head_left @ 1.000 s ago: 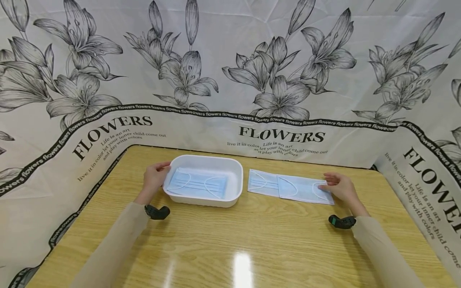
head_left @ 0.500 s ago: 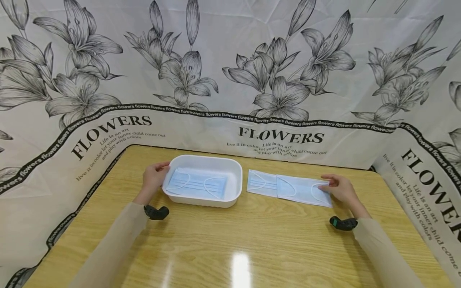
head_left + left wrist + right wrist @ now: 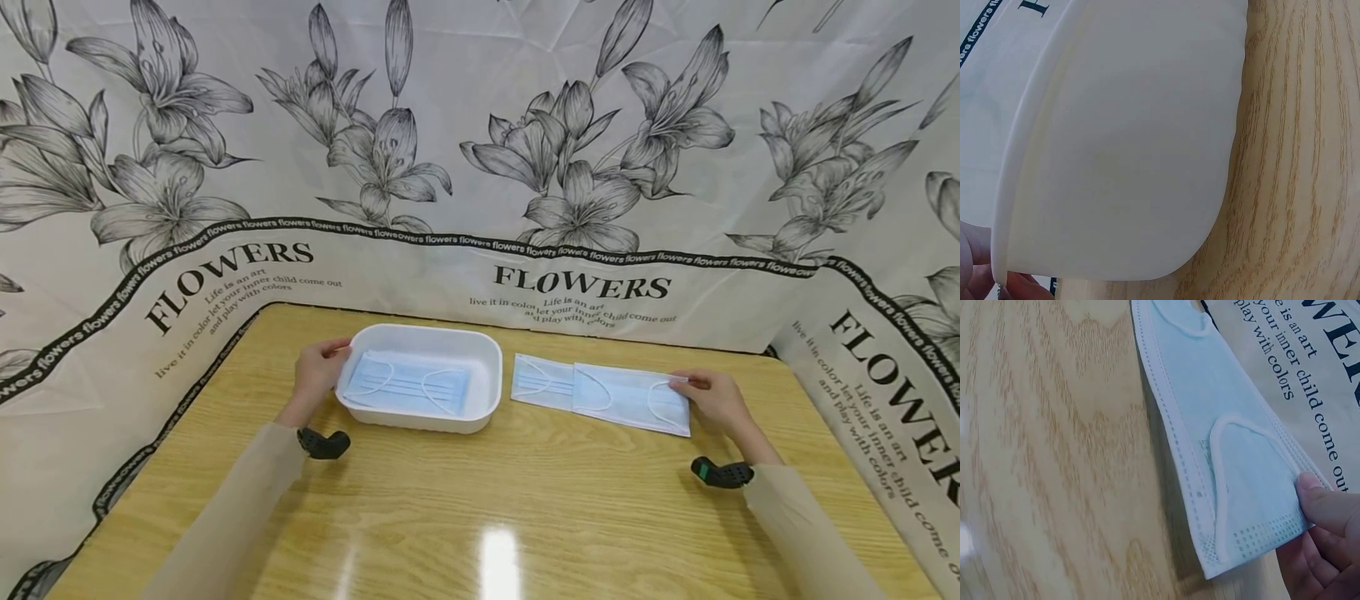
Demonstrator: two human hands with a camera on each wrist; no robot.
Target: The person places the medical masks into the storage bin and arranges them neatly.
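A white plastic basin (image 3: 420,421) stands on the table at left of centre, with a light-blue face mask (image 3: 412,385) lying flat inside it. My left hand (image 3: 317,371) grips the basin's left rim; in the left wrist view the fingers (image 3: 977,256) pinch the rim edge from both sides. To the right of the basin, a pleated face mask (image 3: 542,382) lies on the table, partly covered by a second face mask (image 3: 630,396). My right hand (image 3: 718,404) pinches that upper mask's right end between thumb and fingers, and the right wrist view shows this corner lifted slightly off the wood.
The wood-grain table (image 3: 420,508) reaches back to a white flower-print cloth (image 3: 450,283) hung behind and along both sides. Black devices are strapped at the left wrist (image 3: 324,443) and the right wrist (image 3: 722,472).
My right hand's fingers have closed on the upper mask's right end, which has swung slightly toward the front. My left hand stays at the basin rim.
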